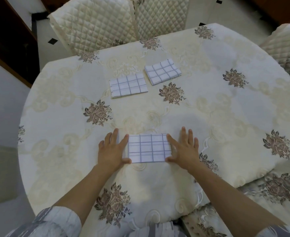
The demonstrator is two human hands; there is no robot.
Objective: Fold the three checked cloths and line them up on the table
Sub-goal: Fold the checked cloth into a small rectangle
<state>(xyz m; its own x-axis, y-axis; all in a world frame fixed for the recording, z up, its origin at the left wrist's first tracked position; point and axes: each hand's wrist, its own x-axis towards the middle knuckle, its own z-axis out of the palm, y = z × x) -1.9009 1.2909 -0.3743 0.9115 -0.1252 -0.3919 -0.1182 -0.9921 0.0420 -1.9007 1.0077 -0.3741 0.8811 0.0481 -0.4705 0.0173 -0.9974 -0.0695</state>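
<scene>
1. A folded checked cloth [149, 148] is seen lying flat on the worktop [226, 117], framed between the two hands.
2. The left hand [111, 151] is laid palm down just left of this cloth — fingers spread and extended, the forefinger resting along the cloth's left edge and the thumb touching its near left corner.
3. The right hand [183, 149] is placed the same way on the other side: fingers spread flat, the forefinger lying over the cloth's right edge and the thumb set against the near right corner.
4. Nothing is pinched or lifted by either hand; the cloth is only bracketed and pressed at its sides.
5. A second folded cloth [128, 87] is found well beyond the left hand, lying flat and roughly square to the first.
6. A third folded cloth [162, 72] is seen farther still, beyond the gap between the hands and a little toward the right hand — turned at a slight angle, just beside the second but not touching it.
7. The worktop is covered by a cream embroidered tablecloth with brown flower motifs [98, 112].
8. Quilted chair backs [92, 26] are visible past the far edge of the worktop.
9. Patterned grey-and-white sleeves [55, 221] are seen at the near edge, behind the forearms.
</scene>
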